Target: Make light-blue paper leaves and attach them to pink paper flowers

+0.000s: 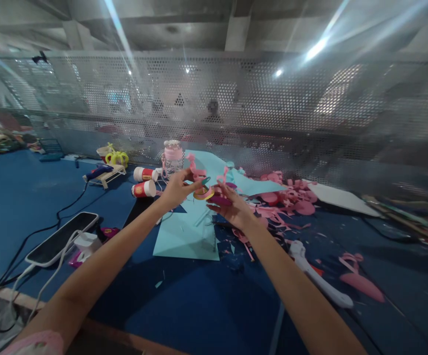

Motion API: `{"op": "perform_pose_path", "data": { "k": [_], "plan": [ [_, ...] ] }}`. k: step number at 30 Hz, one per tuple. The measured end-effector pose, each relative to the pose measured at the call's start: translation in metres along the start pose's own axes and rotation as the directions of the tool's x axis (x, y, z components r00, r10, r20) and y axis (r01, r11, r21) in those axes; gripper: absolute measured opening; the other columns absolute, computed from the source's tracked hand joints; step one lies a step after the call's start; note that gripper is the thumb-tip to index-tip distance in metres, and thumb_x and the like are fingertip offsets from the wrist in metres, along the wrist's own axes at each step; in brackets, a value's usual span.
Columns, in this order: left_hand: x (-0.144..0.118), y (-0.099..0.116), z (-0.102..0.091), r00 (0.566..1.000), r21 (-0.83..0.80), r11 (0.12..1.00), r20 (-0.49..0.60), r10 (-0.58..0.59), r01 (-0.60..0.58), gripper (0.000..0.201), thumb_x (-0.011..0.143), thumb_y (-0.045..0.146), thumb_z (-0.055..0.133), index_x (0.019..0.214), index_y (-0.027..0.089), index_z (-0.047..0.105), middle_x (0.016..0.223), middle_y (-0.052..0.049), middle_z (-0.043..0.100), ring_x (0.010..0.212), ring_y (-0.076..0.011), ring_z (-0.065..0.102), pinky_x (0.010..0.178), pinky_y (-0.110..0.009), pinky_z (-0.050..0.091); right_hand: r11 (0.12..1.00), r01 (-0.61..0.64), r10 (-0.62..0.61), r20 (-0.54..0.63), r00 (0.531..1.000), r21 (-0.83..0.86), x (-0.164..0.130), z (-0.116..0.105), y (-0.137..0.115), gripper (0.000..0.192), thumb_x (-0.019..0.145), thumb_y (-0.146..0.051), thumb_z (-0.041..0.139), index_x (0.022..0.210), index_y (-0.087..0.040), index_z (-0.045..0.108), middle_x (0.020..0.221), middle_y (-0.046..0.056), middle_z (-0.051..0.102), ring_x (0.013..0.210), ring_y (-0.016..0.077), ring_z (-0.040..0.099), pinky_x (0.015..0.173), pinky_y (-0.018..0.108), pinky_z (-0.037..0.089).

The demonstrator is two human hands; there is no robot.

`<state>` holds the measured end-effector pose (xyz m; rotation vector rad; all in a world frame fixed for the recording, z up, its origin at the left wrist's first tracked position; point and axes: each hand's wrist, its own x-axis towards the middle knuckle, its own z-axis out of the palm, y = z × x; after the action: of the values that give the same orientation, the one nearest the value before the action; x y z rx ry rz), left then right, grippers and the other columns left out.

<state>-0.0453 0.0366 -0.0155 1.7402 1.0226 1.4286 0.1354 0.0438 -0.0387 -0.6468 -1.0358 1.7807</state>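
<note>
We hold a curled pink piece (198, 171) raised above the desk (154, 315), a small teal piece (206, 181) and yellow-rimmed round piece (203, 195) just below, a magenta piece (220, 200) alongside.

Paper (184, 241) is pale turquoise, scraps (305, 207) pink, the ring (204, 197) apparently yellow.

Two hands (179, 188) (237, 211), two lying cylinders (146, 174) (143, 189), one phone (64, 239), one bottle (173, 155).

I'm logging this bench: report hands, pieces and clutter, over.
Left hand pinching pink piece. Right hand holding purple piece, yellow-rimmed piece between them. Light-blue sheet below; pink scraps clutter right side.
</note>
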Motion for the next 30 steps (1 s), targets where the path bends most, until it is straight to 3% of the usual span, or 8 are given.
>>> {"op": "perform_pose_path", "data": {
  "k": [8,15,21,26,30],
  "plan": [
    [-0.001,0.000,0.001,0.988,-0.010,1.000,0.149,-0.028,0.029,0.034,0.069,0.038,0.064,0.091,0.013,0.060,0.076,-0.003,0.064,0.068,-0.0120,0.060,0.059,-0.020,0.045,1.000,0.014,-0.012,0.106,0.994,-0.012,0.000,-0.003,0.004,0.014,0.077,-0.025,0.056,0.088,-0.024,0.065,0.080,-0.002,0.066,0.067,0.0138,0.063,0.065,0.033,0.054],
    [0.001,-0.001,0.000,0.984,0.021,0.999,0.177,-0.031,0.028,0.032,0.069,0.035,0.063,0.093,0.014,0.061,0.074,-0.002,0.062,0.065,-0.0103,0.055,0.058,-0.020,0.044,0.999,-0.028,0.030,0.056,0.998,-0.040,0.001,-0.007,0.004,0.014,0.076,-0.023,0.057,0.088,-0.023,0.065,0.073,-0.002,0.066,0.062,0.0164,0.066,0.068,0.038,0.054],
    [0.003,-0.006,-0.002,0.983,0.066,0.997,0.179,-0.047,0.036,0.030,0.068,0.035,0.064,0.088,0.013,0.061,0.070,-0.002,0.061,0.063,-0.0111,0.056,0.056,-0.020,0.046,0.994,-0.029,0.038,0.089,0.995,-0.103,0.003,-0.012,0.006,0.019,0.075,-0.028,0.061,0.093,-0.025,0.064,0.078,-0.002,0.067,0.062,0.0170,0.067,0.064,0.036,0.055],
    [0.004,-0.015,-0.003,0.979,0.068,0.990,0.152,-0.133,0.124,0.028,0.068,0.037,0.063,0.082,0.013,0.059,0.069,-0.002,0.061,0.061,-0.0124,0.058,0.052,-0.022,0.049,0.964,0.081,-0.084,0.000,0.996,-0.253,0.014,-0.024,0.010,0.028,0.068,-0.036,0.067,0.093,-0.025,0.062,0.085,0.000,0.069,0.065,0.0159,0.065,0.054,0.028,0.054],
    [0.006,-0.035,-0.004,0.972,0.141,0.975,0.138,-0.191,0.172,0.024,0.067,0.033,0.064,0.082,0.014,0.061,0.068,-0.003,0.063,0.059,-0.0123,0.057,0.050,-0.020,0.046,0.875,0.215,-0.271,-0.072,0.960,-0.434,0.027,-0.037,0.017,0.029,0.063,-0.040,0.068,0.085,-0.022,0.064,0.092,0.001,0.069,0.079,0.0159,0.064,0.067,0.028,0.052]
  ]
}}
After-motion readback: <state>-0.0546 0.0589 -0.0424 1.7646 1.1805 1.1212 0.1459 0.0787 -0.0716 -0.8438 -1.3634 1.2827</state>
